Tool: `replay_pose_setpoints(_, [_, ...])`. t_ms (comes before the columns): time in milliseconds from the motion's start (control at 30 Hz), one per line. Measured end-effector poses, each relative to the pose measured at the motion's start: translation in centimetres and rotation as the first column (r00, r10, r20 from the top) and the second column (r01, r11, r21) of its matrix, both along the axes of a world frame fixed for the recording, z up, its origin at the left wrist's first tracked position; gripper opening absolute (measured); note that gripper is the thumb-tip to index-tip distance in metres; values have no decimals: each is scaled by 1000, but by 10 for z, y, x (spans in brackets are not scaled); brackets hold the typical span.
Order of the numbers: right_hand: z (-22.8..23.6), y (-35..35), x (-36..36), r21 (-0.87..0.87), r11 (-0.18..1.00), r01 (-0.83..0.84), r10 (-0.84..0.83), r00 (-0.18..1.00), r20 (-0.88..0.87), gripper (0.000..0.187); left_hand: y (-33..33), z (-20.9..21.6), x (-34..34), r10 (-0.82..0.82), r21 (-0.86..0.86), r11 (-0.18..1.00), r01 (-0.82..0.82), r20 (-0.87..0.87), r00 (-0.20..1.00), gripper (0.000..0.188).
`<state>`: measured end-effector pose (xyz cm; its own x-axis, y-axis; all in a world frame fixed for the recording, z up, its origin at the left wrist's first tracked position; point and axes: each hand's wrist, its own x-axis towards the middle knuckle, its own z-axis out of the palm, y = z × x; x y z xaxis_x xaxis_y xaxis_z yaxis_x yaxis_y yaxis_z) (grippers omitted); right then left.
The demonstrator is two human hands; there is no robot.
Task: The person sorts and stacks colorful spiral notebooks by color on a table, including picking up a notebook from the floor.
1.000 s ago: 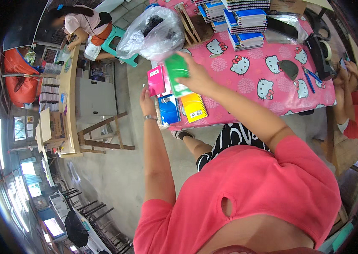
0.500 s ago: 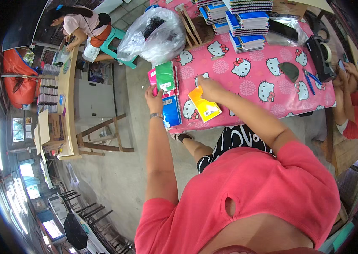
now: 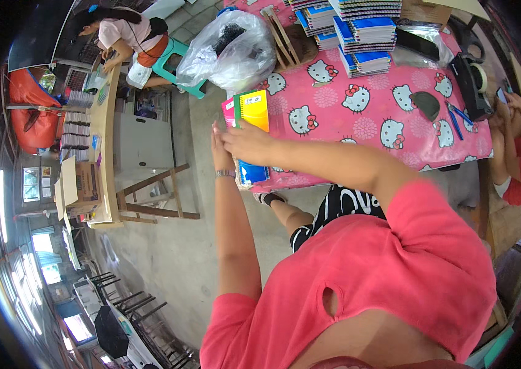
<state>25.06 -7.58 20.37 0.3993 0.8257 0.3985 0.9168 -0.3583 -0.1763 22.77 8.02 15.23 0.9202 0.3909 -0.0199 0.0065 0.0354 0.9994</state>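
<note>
A yellow spiral notebook [image 3: 253, 111] lies over a pink notebook [image 3: 228, 113] and a sliver of green cover at the near left corner of the table. Below it, a blue spiral notebook [image 3: 253, 173] shows partly past my wrist. My left hand [image 3: 221, 150], a band at its wrist, is at the left side of these notebooks with its fingers stretched upward. Reaching across, my right hand [image 3: 245, 140] meets the left fingers at the yellow notebook's lower edge. Its fingers are drawn together, and whatever they may hold is hidden.
Tall stacks of spiral notebooks [image 3: 365, 37] stand at the table's back. A plastic bag [image 3: 229, 52] and wooden rack [image 3: 282, 40] are left of them. Pliers [image 3: 455, 120], a dark green pouch [image 3: 424, 106] and a tape dispenser [image 3: 471, 86] lie right. Other people sit on both sides.
My right hand has moved left from the table's front area to my left hand. The yellow notebook has gone from its grip onto the green and pink ones.
</note>
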Motion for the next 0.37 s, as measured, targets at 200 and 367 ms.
replay_pose_setpoints(200, [-79, -31, -53, -79, 813, 577, -136, 56, -989, 43, 15, -40, -22, 163, 320, 945, -74, -263, 951, 64])
replay_pose_setpoints(367, [-89, -12, -41, -182, 756, 629, -142, -113, -983, 61, -56, -30, -2, 321, 624, 733, -270, 33, 947, 72])
